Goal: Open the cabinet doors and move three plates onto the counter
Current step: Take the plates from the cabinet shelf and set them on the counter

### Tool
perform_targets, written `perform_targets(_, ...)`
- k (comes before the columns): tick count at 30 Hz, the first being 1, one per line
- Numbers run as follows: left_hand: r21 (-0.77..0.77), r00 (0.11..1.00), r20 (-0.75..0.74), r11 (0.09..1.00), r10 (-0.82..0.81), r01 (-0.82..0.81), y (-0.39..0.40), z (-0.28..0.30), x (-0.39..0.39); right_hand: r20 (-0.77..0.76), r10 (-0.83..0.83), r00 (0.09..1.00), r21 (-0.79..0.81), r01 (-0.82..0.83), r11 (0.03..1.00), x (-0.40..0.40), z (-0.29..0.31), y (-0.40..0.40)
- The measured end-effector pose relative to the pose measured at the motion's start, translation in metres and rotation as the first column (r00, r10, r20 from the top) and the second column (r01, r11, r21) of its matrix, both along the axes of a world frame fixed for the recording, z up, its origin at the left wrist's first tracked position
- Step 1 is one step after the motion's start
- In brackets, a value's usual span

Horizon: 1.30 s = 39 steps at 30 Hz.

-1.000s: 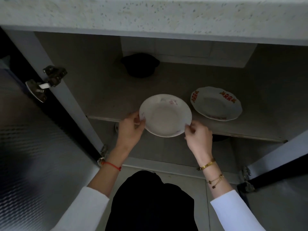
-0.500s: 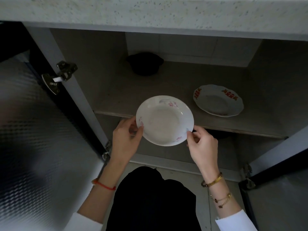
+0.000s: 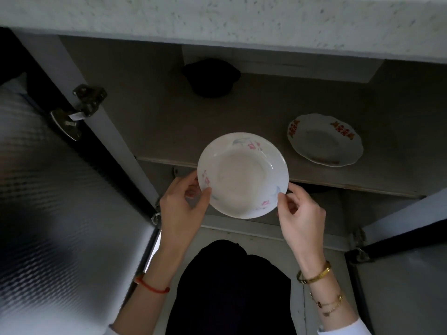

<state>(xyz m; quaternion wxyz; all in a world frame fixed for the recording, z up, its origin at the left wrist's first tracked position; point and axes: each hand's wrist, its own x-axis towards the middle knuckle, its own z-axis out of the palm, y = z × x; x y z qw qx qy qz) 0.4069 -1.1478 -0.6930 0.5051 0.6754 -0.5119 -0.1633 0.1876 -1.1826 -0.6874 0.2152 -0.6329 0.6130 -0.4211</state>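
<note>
Gripping white plate (image 3: 242, 175): left hand (image 3: 182, 210), right hand (image 3: 302, 217).

Two plates are visible: one white plate with pink flowers (image 3: 242, 175) at the center of the frame, and one plate with red markings (image 3: 325, 139) at the right. One dark pot (image 3: 211, 77) sits at upper center. Two hands show, the left hand (image 3: 182, 209) and the right hand (image 3: 301, 215). Two cabinet doors stand open, the left door (image 3: 60, 201) and the right door (image 3: 406, 274).
</note>
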Motion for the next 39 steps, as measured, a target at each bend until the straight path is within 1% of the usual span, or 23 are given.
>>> perform_targets(3, 0.078, 1.0, -0.015, 0.997, -0.002, 0.004, 0.012, 0.025, 0.001, -0.006, -0.008, 1.0, 0.075, 0.008, 0.997, 0.005, 0.025, 0.012)
perform_targets(7, 0.178, 0.997, -0.079, 0.984, 0.021, -0.006, 0.042, 0.063, -0.003, -0.067, -0.023, 0.998, 0.181, 0.034, 0.983, 0.006, 0.07, 0.04)
perform_targets(9, 0.228, 0.998, -0.046, 0.973, 0.043, -0.032, 0.059, 0.082, -0.004, -0.074, -0.029, 0.997, 0.239, 0.046, 0.97, 0.005, 0.093, 0.054)
perform_targets(11, 0.255, 0.999, -0.016, 0.966, 0.039, -0.034, 0.076, 0.103, -0.005, -0.087, -0.024, 0.996, 0.282, 0.048, 0.958, 0.003, 0.117, 0.066)
perform_targets(17, 0.306, 0.993, -0.08, 0.951, 0.084, -0.056, 0.126, 0.18, -0.011, -0.133, 0.036, 0.99, 0.378, 0.017, 0.926, 0.001, 0.196, 0.104)
perform_targets(24, 0.32, 0.987, -0.12, 0.945, 0.108, -0.065, 0.173, 0.278, -0.014, -0.132, 0.088, 0.987, 0.408, -0.027, 0.912, -0.001, 0.297, 0.142)
perform_targets(28, 0.292, 0.991, -0.082, 0.953, 0.108, -0.08, 0.184, 0.341, -0.017, -0.107, 0.1, 0.989, 0.381, -0.052, 0.923, -0.003, 0.353, 0.157)
perform_targets(31, 0.276, 0.99, -0.1, 0.959, 0.103, -0.072, 0.187, 0.384, -0.021, -0.111, 0.093, 0.989, 0.364, -0.046, 0.93, -0.008, 0.39, 0.164)
perform_targets(35, 0.25, 0.991, -0.105, 0.967, 0.078, -0.049, 0.181, 0.424, -0.028, -0.098, 0.078, 0.992, 0.31, -0.044, 0.95, -0.018, 0.431, 0.163)
perform_targets(39, 0.249, 0.991, -0.122, 0.968, 0.056, -0.024, 0.162, 0.448, -0.034, -0.105, 0.085, 0.991, 0.26, -0.055, 0.964, -0.028, 0.459, 0.148)
